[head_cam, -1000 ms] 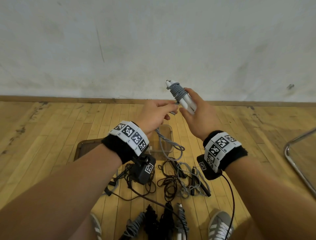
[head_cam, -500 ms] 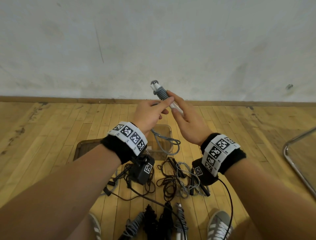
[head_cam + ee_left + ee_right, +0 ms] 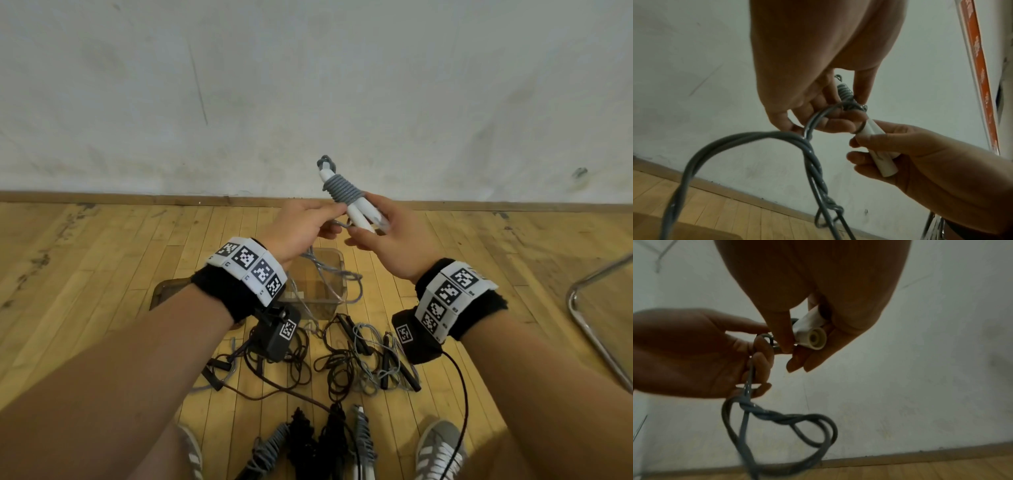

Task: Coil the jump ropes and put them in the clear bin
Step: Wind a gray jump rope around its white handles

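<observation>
Right hand (image 3: 390, 240) grips white handles (image 3: 363, 214) | left hand (image 3: 301, 229) pinches grey rope (image 3: 809, 155)

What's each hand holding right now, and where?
Right hand grips the two white handles at their lower ends. Left hand pinches the grey rope just below its wraps.

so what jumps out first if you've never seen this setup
Held up against the pale wall, the white handles of a jump rope sit in the right hand, with grey cord wound tightly round their upper part. The left hand pinches the loose cord, which trails down toward the clear bin on the wooden floor. Nearer the feet lies a tangle of dark and grey ropes.
</observation>
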Motion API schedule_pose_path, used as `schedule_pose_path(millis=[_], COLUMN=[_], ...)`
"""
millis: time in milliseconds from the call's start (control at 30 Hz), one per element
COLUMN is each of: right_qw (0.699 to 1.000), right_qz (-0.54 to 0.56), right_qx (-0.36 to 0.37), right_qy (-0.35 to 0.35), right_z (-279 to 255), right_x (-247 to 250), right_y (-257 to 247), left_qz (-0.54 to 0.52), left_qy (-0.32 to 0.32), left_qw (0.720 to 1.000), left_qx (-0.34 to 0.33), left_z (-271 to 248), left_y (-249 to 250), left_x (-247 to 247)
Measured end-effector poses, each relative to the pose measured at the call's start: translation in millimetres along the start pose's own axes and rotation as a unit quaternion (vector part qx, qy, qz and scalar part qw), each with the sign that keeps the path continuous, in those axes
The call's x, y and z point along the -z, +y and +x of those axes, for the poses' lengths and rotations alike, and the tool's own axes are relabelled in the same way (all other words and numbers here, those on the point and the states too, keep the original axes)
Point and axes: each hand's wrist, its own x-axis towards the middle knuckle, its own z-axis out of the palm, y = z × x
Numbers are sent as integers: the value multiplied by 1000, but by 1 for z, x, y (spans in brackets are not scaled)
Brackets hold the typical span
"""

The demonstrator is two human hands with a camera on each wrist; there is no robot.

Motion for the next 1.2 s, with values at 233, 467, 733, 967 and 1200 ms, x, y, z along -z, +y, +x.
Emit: schedule_pose_path(millis=[233, 467, 733, 967, 1200], right_qw=[993, 991, 986, 977, 973], right_qz=[-105, -109, -139, -198, -213], right_qx=[4, -7, -1, 17, 38], right_qy=[47, 71, 93, 82, 77], right_z=[-1, 2, 3, 5, 7], right_x=[-5, -3, -3, -1, -8], right_y=[6, 6, 7, 9, 8], left_qz=[-4, 29, 55, 37, -58], left_qy=[18, -32, -35, 37, 55], left_qw=[997, 995, 996, 998, 994], left_qx=[73, 86, 57, 39, 71], left_z=[0, -1, -1, 7, 6], left_y=[4, 1, 0, -7, -3], left_x=[4, 2, -3, 1, -3])
